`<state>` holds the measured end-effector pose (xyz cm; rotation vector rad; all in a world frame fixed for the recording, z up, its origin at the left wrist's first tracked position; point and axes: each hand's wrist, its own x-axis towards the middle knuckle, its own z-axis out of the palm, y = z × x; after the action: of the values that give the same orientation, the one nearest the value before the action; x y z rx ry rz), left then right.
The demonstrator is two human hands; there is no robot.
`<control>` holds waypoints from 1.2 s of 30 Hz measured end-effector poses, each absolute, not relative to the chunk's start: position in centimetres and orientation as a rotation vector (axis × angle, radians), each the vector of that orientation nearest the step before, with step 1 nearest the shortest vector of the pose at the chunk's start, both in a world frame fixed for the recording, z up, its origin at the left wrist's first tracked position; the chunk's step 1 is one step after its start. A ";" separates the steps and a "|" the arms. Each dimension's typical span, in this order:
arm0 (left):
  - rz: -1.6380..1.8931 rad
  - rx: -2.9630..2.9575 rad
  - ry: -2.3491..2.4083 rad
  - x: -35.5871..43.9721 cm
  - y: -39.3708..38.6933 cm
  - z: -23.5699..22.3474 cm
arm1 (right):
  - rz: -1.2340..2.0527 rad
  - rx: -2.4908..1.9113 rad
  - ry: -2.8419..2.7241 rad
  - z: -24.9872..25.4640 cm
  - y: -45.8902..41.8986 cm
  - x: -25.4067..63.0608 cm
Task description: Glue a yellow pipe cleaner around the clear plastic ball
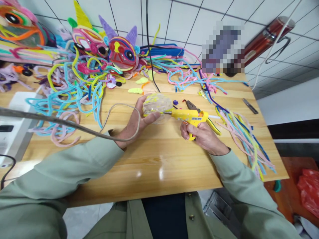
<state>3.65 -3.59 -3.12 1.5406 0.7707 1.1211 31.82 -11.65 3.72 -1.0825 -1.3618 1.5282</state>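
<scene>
My left hand [141, 117] is wrapped round a clear plastic shell [157, 103] with yellow streaks on it; its exact kind is hard to make out. In my right hand [199, 133] is a yellow hot glue gun [190, 116], gripped by its handle. The metal nozzle points left and meets the shell near my left thumb; whether it touches cannot be told. A pale glue stick [213, 116] pokes out of the gun's back. Pliers [193, 106] with yellow handles lie just behind the gun, partly hidden by it.
Tangled pipe cleaners [67, 86] cover the back left, beside decorated masks [124, 54]. A bundle of pipe cleaners [244, 136] and a utility knife [250, 106] lie right. A red thermos [266, 41] stands behind. A grey cord [62, 124] crosses the left side near a white box [18, 116].
</scene>
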 end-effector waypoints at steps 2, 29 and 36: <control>1.134 1.436 0.783 3.8 -3.6 -2.8 | 1.525 -1.085 -1.360 3.7 -11.7 31.8; 1.135 1.366 0.747 4.0 -3.4 -3.3 | 1.552 -1.157 -1.262 4.1 -11.9 31.8; 1.122 1.342 0.756 4.1 -3.5 -3.0 | 1.547 -1.159 -1.276 4.1 -11.8 31.8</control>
<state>4.09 -3.52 -2.99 1.3424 0.7559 1.1215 31.77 -11.84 4.10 -1.1589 -1.2763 1.5470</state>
